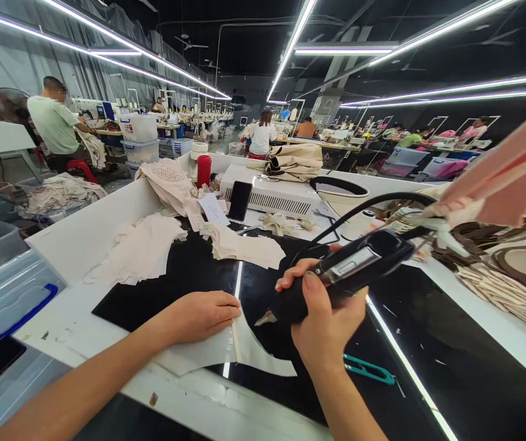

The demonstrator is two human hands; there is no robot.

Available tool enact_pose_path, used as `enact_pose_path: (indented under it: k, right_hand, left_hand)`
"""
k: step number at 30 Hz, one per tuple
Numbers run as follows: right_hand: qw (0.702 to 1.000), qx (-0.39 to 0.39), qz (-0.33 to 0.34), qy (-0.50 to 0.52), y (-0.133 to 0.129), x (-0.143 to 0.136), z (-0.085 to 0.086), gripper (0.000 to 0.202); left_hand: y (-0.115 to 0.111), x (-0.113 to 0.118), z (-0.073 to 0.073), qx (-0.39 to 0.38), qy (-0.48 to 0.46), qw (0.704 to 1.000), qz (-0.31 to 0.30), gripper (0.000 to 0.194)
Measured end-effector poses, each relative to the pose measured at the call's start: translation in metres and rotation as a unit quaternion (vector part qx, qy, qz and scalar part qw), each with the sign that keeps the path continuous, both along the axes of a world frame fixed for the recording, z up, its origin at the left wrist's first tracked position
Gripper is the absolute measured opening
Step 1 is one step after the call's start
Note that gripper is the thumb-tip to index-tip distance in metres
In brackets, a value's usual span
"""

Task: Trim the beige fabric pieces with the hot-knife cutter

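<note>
My right hand (325, 318) is wrapped round a black corded hand tool (350, 269) with a clear window on its side and a small pointed tip at its lower left end. The tool is held above the black work surface, its tip near a cream fabric piece (263, 356) but apart from it. My left hand (201, 317) lies palm down on this curved cut piece, fingers stretched out at a narrow strip along its middle. Part of the fabric is hidden under the hand. A teal slim-handled tool (369, 369) lies right of my right wrist.
Stacks of cut cream fabric (242, 245) lie beyond my hands, with a phone (240, 201) and a red bottle (203, 171) behind. Brown-edged pieces (511, 263) are piled at the right. Pink cloth (506, 171) hangs by the tool's cord. Several people work farther off.
</note>
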State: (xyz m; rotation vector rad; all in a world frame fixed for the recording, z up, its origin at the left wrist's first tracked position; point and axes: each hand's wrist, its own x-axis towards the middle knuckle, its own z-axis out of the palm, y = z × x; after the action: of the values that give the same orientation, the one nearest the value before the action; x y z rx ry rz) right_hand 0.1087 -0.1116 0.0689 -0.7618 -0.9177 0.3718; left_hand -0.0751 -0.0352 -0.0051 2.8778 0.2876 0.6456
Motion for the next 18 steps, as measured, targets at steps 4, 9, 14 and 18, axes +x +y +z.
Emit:
enact_pose_path:
  k: [4,9,14,18]
  right_hand:
    - [1.000,0.007,0.002,-0.019,0.024,-0.004,-0.008,0.030]
    - [1.000,0.001,0.004,-0.026,0.034,-0.008,-0.014,0.028]
    - [0.999,0.000,0.004,-0.038,0.032,-0.008,-0.015,0.029]
    - [0.999,0.001,0.006,-0.034,0.032,-0.009,-0.017,0.030]
  left_hand:
    - [0.000,0.001,-0.001,-0.007,0.004,1.000,-0.002,0.029]
    - [0.001,0.002,-0.002,-0.008,0.000,1.000,-0.004,0.030]
    - [0.000,0.002,-0.003,-0.008,-0.003,1.000,-0.004,0.030]
    - [0.000,0.001,-0.003,-0.008,-0.002,1.000,-0.003,0.030]
